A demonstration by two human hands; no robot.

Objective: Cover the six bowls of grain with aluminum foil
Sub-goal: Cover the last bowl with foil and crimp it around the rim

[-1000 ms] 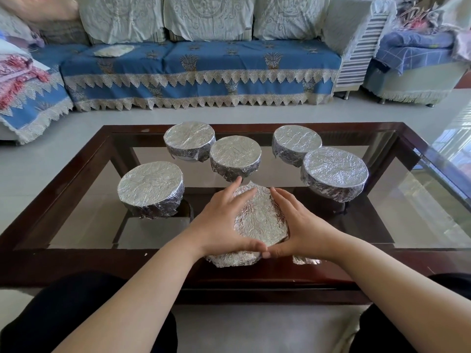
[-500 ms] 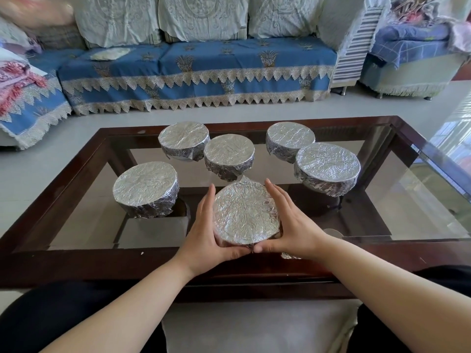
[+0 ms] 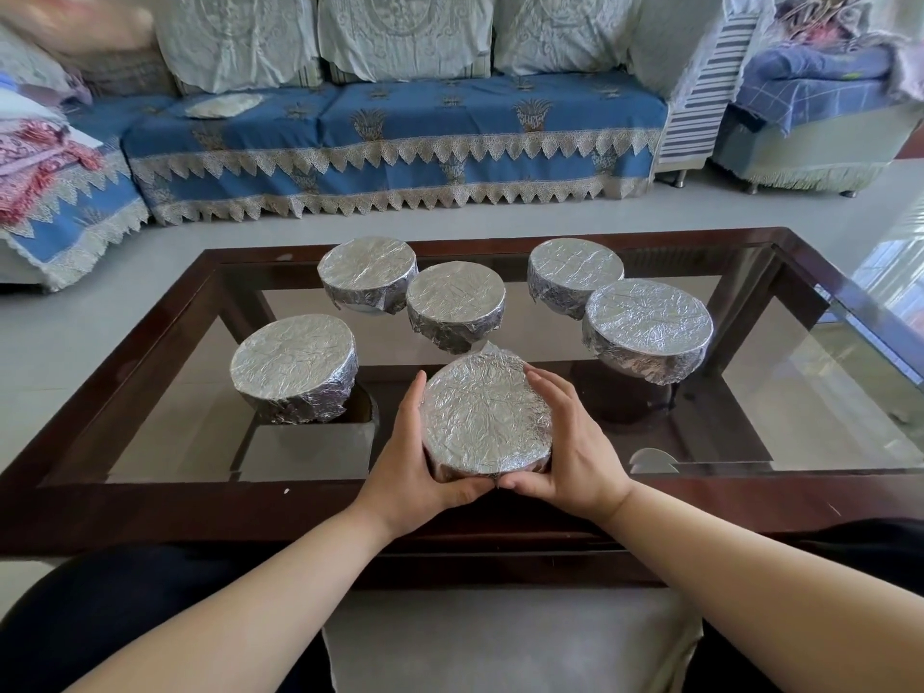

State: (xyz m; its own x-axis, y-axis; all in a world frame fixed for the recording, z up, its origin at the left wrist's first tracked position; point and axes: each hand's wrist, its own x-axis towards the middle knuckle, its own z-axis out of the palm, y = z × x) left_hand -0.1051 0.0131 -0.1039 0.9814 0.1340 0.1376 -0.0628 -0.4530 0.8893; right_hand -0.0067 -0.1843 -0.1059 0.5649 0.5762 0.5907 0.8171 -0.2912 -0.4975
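A: Item 1, nearest bowl (image 3: 487, 415)?

B: Foil-wrapped, on the glass table (image 3: 825, 392) at its near edge, centre. Foil lay flat over the top and was folded down the sides, with 1 small peak of foil sticking up at the far rim. Left hand (image 3: 417, 460) cupped its left side, right hand (image 3: 570, 452) cupped its right side; both were grasping the bowl, palms against the foil, thumbs nearly meeting at the front.

A: Items 2 to 6?

B: 5 more bowls, all fully foiled, all standing apart from the hands. Left bowl (image 3: 294, 367) just beyond the left hand. Far-left bowl (image 3: 367, 272) and centre bowl (image 3: 455, 305) close beside each other, whether touching could not be told. Far-right bowl (image 3: 575, 275) and right bowl (image 3: 647, 327) overlapped in view (contact not discernible).

A: Contents?

B: Hidden under the foil in all 6.

A: Surroundings?

B: Dark wooden frame around the glass. Beyond it, pale floor, then a sofa (image 3: 400, 137) with blue lace-edged covers. A red patterned cloth (image 3: 35, 167) lay at far left.
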